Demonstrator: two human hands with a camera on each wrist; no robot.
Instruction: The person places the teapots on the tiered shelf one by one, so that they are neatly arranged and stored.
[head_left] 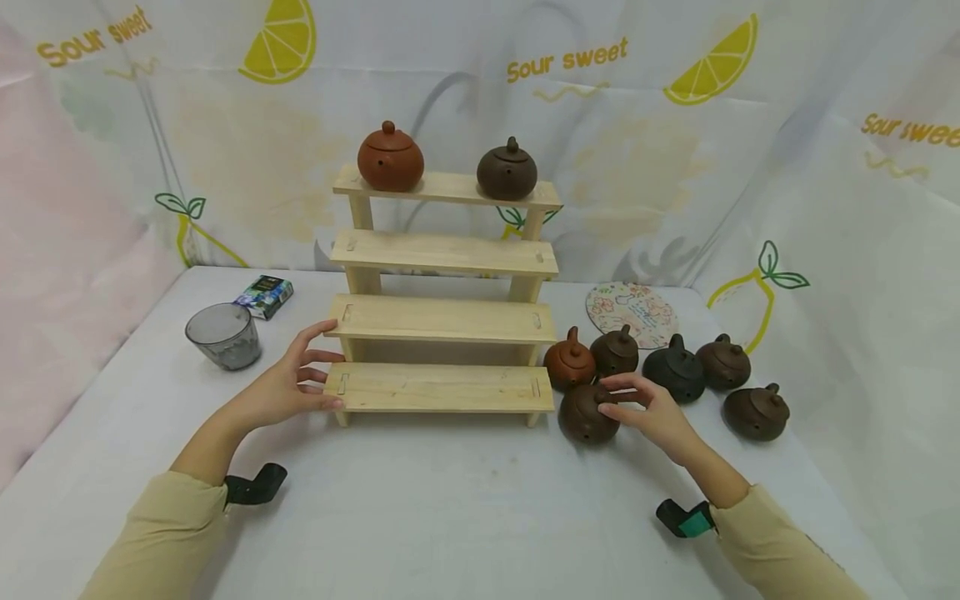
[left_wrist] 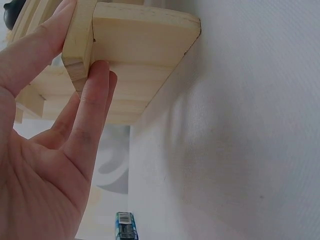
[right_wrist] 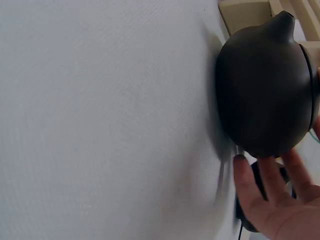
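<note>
A stepped wooden display stand [head_left: 442, 387] stands mid-table. At its left end my left hand [head_left: 288, 387] holds the lowest board, thumb on one side and fingers on the other in the left wrist view; the index finger reaches the board above. To the right of the stand, a dark brown teapot [head_left: 585, 417] rests on the table. My right hand [head_left: 652, 417] grips this pot at its right side, with thumb near the lid; the right wrist view shows fingers against the dark body [right_wrist: 265, 90]. On the top board sit a reddish-brown teapot [head_left: 390, 162] and a dark brown round teapot [head_left: 507, 173].
Beside the held pot are a reddish teapot [head_left: 568, 364], a small brown teapot [head_left: 615, 350], a black teapot [head_left: 673, 372] and two brown ones farther right. Behind them lies a round patterned mat [head_left: 632, 312]. A grey glass cup [head_left: 225, 337] and small box [head_left: 264, 296] stand left.
</note>
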